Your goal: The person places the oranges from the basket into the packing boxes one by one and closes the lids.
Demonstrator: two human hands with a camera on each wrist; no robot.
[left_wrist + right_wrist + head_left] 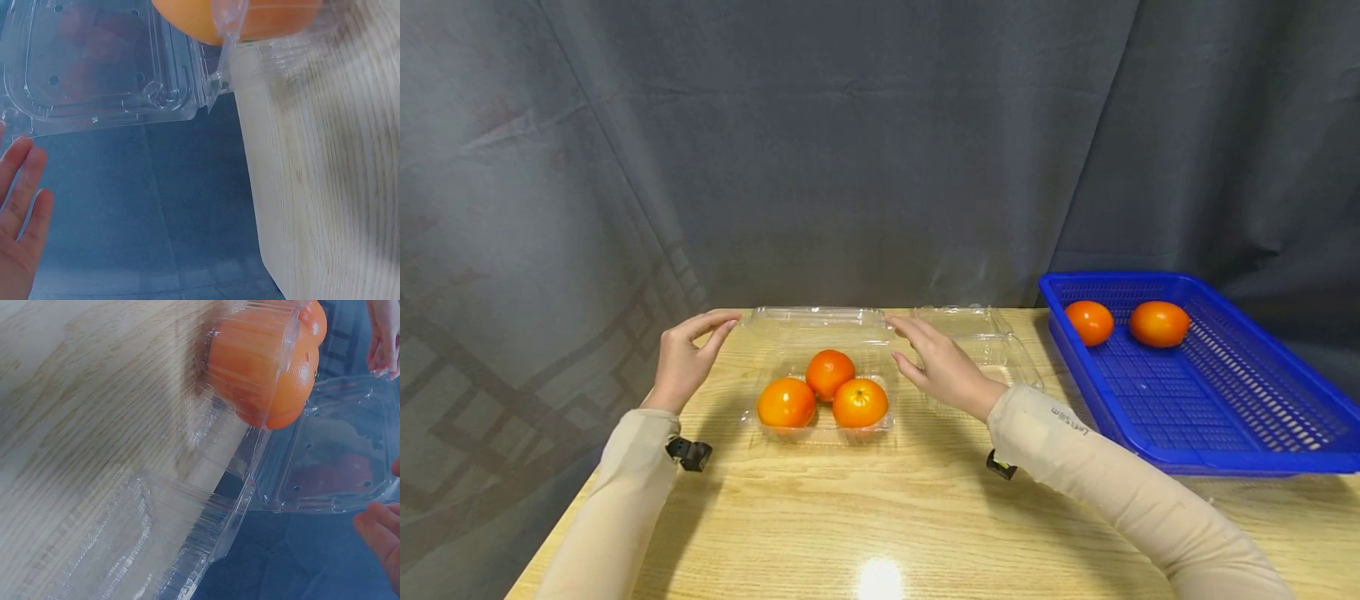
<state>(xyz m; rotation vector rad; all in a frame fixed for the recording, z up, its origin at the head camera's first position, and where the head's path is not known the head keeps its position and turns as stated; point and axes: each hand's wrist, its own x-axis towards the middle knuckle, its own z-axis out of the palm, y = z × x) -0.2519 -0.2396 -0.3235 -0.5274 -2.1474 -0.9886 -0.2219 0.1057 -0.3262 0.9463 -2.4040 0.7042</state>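
Note:
A clear plastic clamshell box [820, 435] holds three oranges [786, 403] on the table. Its hinged lid [820, 315] stands raised at the back. My left hand [687, 354] pinches the lid's left corner between thumb and index finger; the other fingers extend loosely in the left wrist view. At the lid's right corner is my right hand [951, 367], its index fingertip right at the edge and the thumb held apart below. The oranges show as dim reflections in the lid [100, 100].
A second clear clamshell box [1018, 362] stands open to the right, behind my right hand. Farther right, a blue plastic basket [1217, 458] holds two orange-red round fruits [1159, 324]. A dark grey curtain [865, 167] hangs behind the wooden table [790, 517].

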